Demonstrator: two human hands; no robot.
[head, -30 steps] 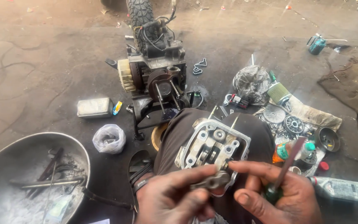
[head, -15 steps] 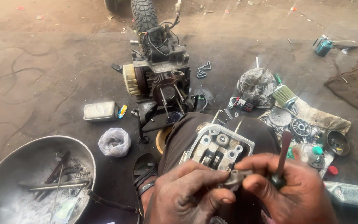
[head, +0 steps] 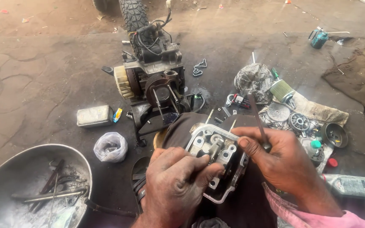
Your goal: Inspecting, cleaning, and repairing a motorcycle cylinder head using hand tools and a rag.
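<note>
Left hand (head: pixel 175 185) grips the cylinder head (head: pixel 216 162) (on the knee); right hand (head: pixel 281 162) holds a screwdriver (head: pixel 256 118).

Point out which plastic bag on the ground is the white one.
The small knotted bag beside the metal basin; the other bag, further right near the ribbed filter, is grey.

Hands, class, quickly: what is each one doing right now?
Left hand: closed, fingers gripping the metal cylinder head on the lap.
Right hand: closed around a thin dark tool.
</note>
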